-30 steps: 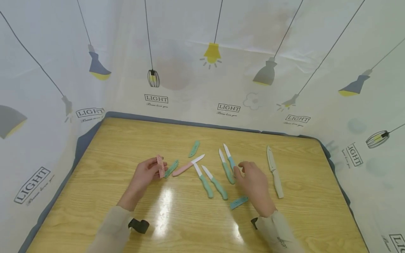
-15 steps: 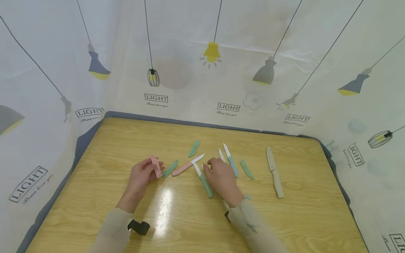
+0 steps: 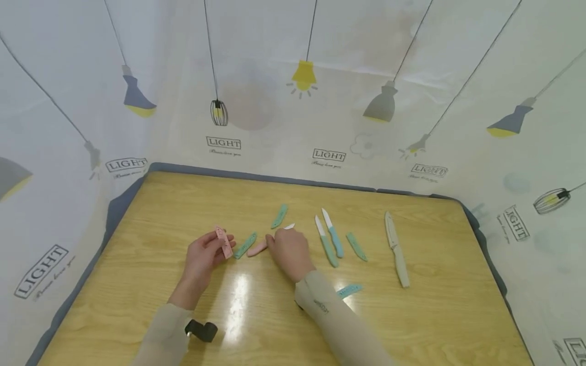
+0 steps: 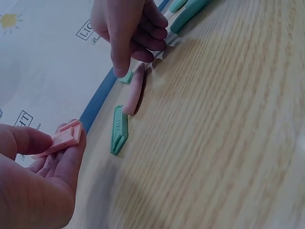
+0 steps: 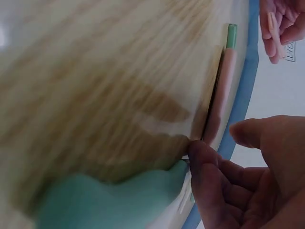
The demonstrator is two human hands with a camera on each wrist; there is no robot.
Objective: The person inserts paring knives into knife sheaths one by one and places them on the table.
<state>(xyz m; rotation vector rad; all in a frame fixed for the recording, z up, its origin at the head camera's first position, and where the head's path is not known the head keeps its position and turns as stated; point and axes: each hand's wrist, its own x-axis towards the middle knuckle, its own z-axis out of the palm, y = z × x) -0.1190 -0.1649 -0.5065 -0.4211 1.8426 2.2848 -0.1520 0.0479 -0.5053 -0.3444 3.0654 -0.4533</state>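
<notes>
My left hand [image 3: 201, 259] holds a pink knife sheath [image 3: 225, 243] between thumb and fingers, raised over the table's left side. My right hand [image 3: 290, 254] reaches over a pink-handled paring knife [image 3: 257, 248] with a white blade. In the right wrist view its thumb and fingers stand apart, fingertips near the blade end of the pink handle [image 5: 222, 93]; whether they touch it I cannot tell. A green sheath [image 4: 118, 130] lies just left of that knife. Close under the right hand is a green knife handle [image 5: 109, 200]; the right hand and sleeve hide the green-handled knives in the head view.
Right of the hand lie a green-handled knife [image 3: 327, 249], a blue-handled knife [image 3: 335, 241] and a green sheath [image 3: 356, 246]. Farther right is a beige knife [image 3: 397, 249]. A blue sheath [image 3: 349, 291] lies beside the right sleeve, another green sheath [image 3: 280, 216] behind the pink knife.
My right hand has swept left, from beside the blue-handled knife, across the green-handled knives, to the pink knife. My left hand keeps the pink sheath, having shifted slightly left.
</notes>
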